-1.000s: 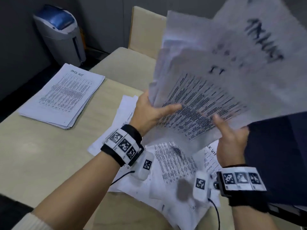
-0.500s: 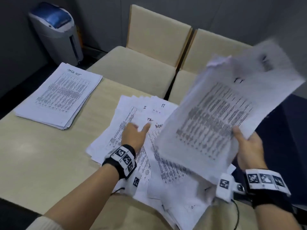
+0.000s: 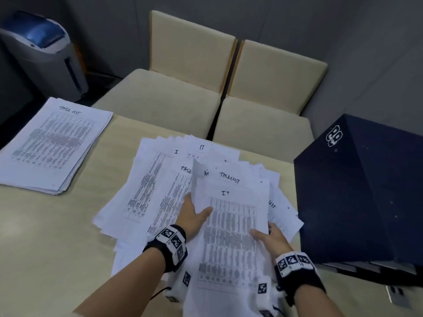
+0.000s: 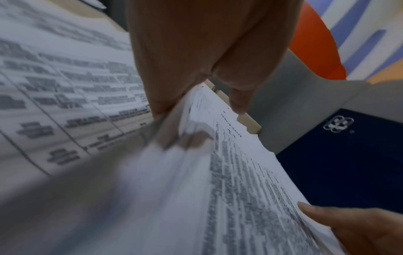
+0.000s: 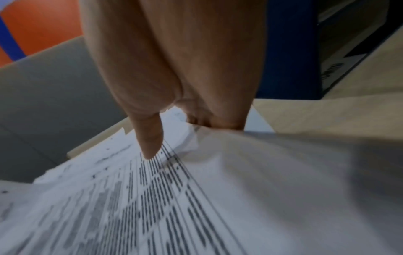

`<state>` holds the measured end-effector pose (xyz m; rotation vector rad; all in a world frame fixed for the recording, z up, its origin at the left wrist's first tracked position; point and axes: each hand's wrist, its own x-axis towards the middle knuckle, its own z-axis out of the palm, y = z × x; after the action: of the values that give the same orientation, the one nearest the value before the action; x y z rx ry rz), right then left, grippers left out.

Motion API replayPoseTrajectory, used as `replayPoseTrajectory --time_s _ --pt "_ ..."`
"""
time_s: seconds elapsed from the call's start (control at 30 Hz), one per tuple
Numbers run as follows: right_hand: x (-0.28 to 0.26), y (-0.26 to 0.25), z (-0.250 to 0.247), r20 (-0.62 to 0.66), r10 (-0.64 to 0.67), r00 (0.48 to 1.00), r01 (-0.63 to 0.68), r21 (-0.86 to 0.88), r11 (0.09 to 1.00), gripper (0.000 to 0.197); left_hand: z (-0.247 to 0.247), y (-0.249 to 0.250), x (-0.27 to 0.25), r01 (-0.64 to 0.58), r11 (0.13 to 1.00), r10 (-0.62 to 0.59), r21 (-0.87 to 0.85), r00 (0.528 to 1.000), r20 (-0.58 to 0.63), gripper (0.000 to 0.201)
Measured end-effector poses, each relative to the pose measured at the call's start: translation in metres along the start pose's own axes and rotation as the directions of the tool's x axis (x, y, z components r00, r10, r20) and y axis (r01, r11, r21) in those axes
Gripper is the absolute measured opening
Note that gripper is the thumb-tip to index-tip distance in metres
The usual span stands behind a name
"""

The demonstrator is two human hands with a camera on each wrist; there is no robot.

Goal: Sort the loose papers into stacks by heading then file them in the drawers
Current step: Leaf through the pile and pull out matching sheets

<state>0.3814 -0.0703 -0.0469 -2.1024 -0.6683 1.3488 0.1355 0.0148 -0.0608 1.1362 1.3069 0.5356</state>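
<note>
I hold a bundle of printed sheets (image 3: 231,236) low over the table, its top page headed "IT". My left hand (image 3: 196,215) grips its left edge, thumb on top and fingers underneath, as the left wrist view (image 4: 196,51) shows. My right hand (image 3: 269,236) grips the right edge the same way, its thumb (image 5: 150,141) pressed on the print. Beneath lies a fanned spread of loose papers (image 3: 146,197) with headings "I", "IT" and "TASKLIST". A squared stack headed "TASK LIST" (image 3: 50,143) sits at the table's far left. The dark blue drawer unit (image 3: 366,191) stands on the right.
A grey and blue bin (image 3: 43,56) stands on the floor beyond the table's left corner. Two beige chairs (image 3: 187,72) are pushed against the far edge. Bare tabletop (image 3: 45,236) shows at the front left.
The bundle came down from up high on the right to just above the spread. My left hand left the loose papers and took hold of the bundle's left edge.
</note>
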Motion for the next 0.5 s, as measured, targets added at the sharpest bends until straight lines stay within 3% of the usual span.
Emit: replayPoseTrajectory --time_s 0.07,0.13,0.27,0.3,0.37,0.43,0.5 --pt "-0.002 -0.008 0.006 0.064 -0.023 0.998 0.022 0.015 1.000 0.028 0.000 0.010 -0.003 -0.024 0.994 0.016 -0.104 0.997 -0.072 0.086" --pt "-0.009 -0.019 0.015 0.076 -0.059 0.995 0.057 0.033 0.998 0.031 -0.003 0.023 -0.010 -0.068 0.989 0.056 -0.129 0.994 -0.095 0.083" --pt "-0.014 -0.033 0.027 0.063 -0.094 0.994 0.092 0.039 0.995 0.033 -0.008 0.047 -0.020 -0.114 0.992 0.120 -0.061 0.986 0.117 0.064" --pt "-0.012 -0.032 0.026 0.021 -0.095 0.995 0.094 0.052 0.994 0.033 -0.011 0.046 -0.016 -0.138 0.990 0.141 -0.041 0.984 0.105 0.062" --pt "-0.010 -0.030 0.021 -0.053 -0.094 0.994 0.100 0.123 0.987 0.032 -0.028 0.042 -0.004 -0.118 0.991 0.125 0.060 0.983 -0.134 0.059" --pt "-0.009 -0.026 0.016 -0.075 -0.069 0.995 0.082 0.185 0.979 0.034 -0.056 0.034 0.007 0.070 0.979 0.020 0.192 0.903 -0.430 0.054" --pt "-0.007 -0.018 0.016 -0.065 -0.036 0.997 0.050 0.226 0.973 0.036 -0.089 0.017 0.014 0.296 0.911 -0.095 0.288 0.829 -0.552 0.056"
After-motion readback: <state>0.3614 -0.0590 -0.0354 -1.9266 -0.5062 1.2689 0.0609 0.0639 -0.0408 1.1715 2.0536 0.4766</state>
